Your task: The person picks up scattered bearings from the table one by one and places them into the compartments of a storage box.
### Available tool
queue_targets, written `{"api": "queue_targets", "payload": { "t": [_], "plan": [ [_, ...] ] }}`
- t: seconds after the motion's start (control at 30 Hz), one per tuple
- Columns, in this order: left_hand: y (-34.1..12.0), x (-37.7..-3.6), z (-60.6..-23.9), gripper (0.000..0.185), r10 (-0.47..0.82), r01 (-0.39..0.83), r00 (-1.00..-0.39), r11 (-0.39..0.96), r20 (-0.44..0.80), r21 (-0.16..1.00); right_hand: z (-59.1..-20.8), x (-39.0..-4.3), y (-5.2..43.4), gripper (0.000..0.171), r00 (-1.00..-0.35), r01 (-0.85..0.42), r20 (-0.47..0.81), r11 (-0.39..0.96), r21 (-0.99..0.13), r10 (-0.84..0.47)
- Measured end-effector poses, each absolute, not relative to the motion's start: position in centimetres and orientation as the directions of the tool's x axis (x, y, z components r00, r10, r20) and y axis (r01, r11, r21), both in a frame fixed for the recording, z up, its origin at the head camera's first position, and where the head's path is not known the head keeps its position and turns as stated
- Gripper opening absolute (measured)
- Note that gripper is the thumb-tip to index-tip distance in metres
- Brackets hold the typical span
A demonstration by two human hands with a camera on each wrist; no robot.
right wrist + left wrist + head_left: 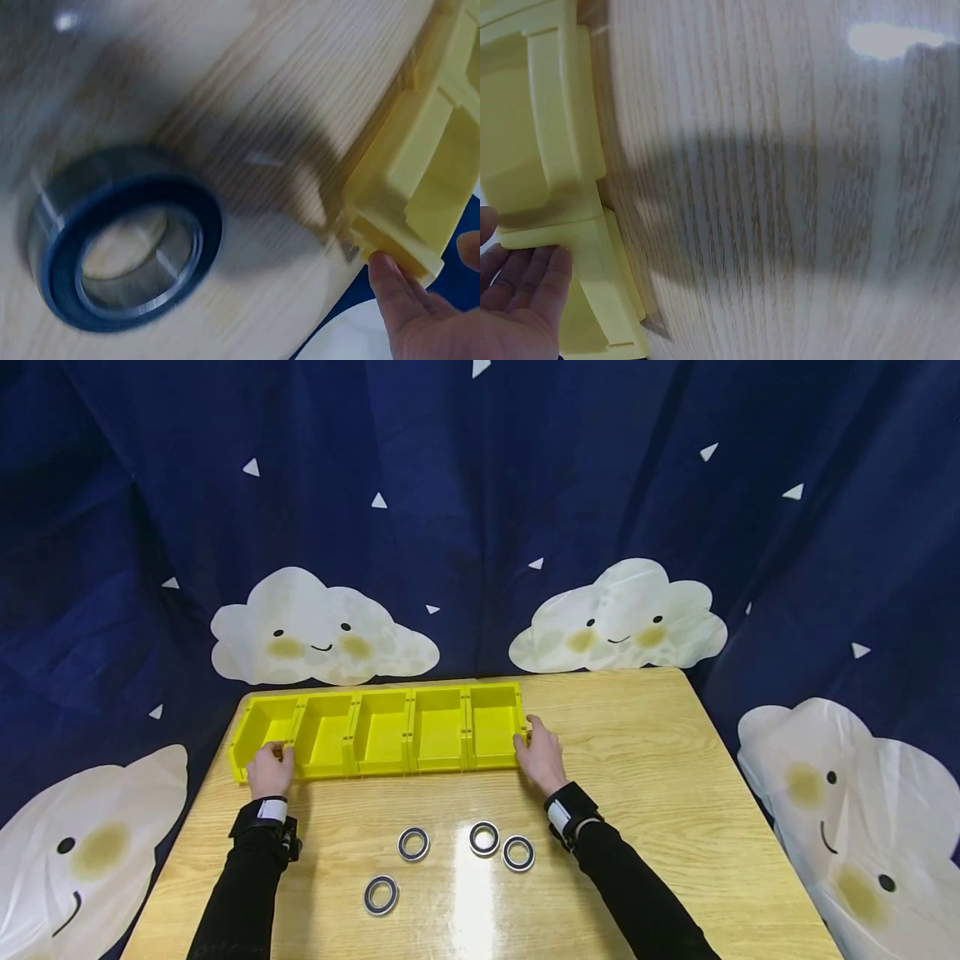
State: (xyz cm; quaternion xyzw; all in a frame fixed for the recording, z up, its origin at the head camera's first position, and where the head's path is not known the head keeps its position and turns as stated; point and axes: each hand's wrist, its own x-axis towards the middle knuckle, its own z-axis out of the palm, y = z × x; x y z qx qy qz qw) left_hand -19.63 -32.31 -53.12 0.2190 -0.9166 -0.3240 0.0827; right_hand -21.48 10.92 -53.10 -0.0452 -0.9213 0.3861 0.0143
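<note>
A row of joined yellow storage bins [378,768] lies along the far side of the table, its compartments facing up. My left hand [270,770] grips the divider between the two leftmost bins; in the left wrist view its fingers [546,281] lie against the yellow wall, with the thumb partly cut off. At the opposite end, my right hand [543,758] holds the end wall. In the right wrist view a fingertip [384,271] touches the outside of that wall, and the thumb [469,249] is on the other side. No contents show inside the bins.
Several ring-shaped ball bearings lie on the wooden table [637,760] between the forearms: one bearing [381,895] nearest, another [413,844] behind it, and two more, a bearing [483,839] and a bearing [518,853], side by side. A dark blue curtain [465,527] with clouds surrounds the table.
</note>
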Motion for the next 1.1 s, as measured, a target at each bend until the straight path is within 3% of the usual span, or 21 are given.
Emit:
{"api": "queue_targets", "payload": {
  "t": [0.47,0.8,1.1],
  "plan": [
    [-31.2,-19.3,-53.4,0.034,-0.355,-0.23,-0.922,0.822,0.152,0.521,-53.6,-22.5,12.6,0.039,-0.989,-0.018,0.126,0.796,-0.605,0.073],
    [-29.8,-18.8,-53.6,0.029,-0.277,-0.143,-0.934,0.869,0.225,0.474,-54.3,-22.3,14.7,0.039,-0.989,-0.036,0.137,0.775,-0.631,0.065],
    [-28.2,-18.8,-54.4,0.019,-0.165,-0.003,-0.914,0.916,0.371,0.402,-54.2,-22.0,16.9,0.041,-0.99,-0.025,0.122,0.775,-0.631,0.067]
  ]
}}
